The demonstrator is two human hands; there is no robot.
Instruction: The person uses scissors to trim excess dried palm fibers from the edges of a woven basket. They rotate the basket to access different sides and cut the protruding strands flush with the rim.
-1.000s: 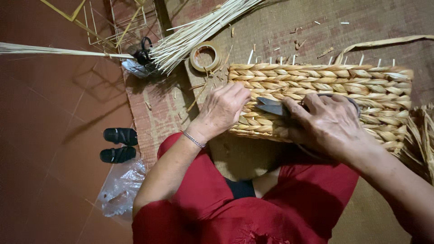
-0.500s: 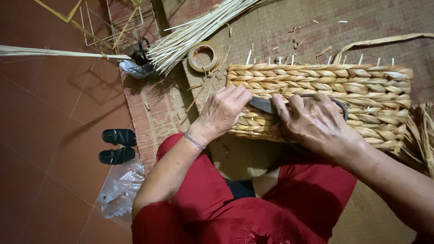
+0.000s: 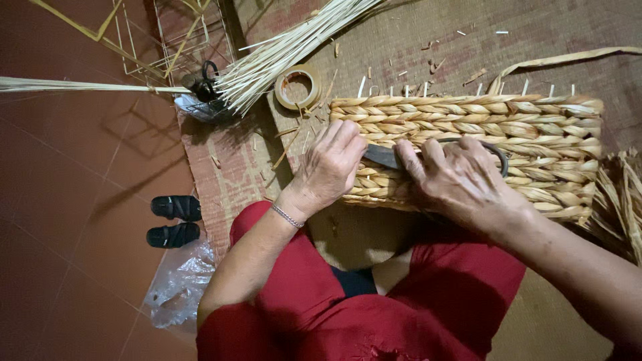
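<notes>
1. Sandals (image 3: 175, 220), black and paired, sit at the far left on the red tiled floor (image 3: 67, 200), with a crumpled clear plastic bag (image 3: 177, 284) just near of them.
2. Farther back on the left, a bundle of pale reeds (image 3: 281, 47) fans out beside a wire frame (image 3: 177, 33) and a dark tool I cannot identify; a roll of tape (image 3: 299, 87) lies flat on the woven mat (image 3: 401, 33) just right of the reeds.
3. Left hand (image 3: 331, 167), a thin bracelet at the wrist, lies palm down with fingers together on the left end of the woven basket (image 3: 528, 134), pressing it; it grips nothing.
4. Between the hands a pair of scissors (image 3: 384, 157) lies along the basket's side, its blade tip touching the left fingers. A slip of the blade could nick those fingers, since they sit right at the point.
5. Right hand (image 3: 461, 177) is closed over the scissors' handles, a dark loop showing past the knuckles. Whether the blades are parted I cannot tell.
6. The basket rests across the red-clad lap, stake ends standing along its far edge. A careless cut could sever a braided strand and loosen the weave.
7. At the far right, loose straw (image 3: 622, 194) hangs by the basket's end and could snag.
</notes>
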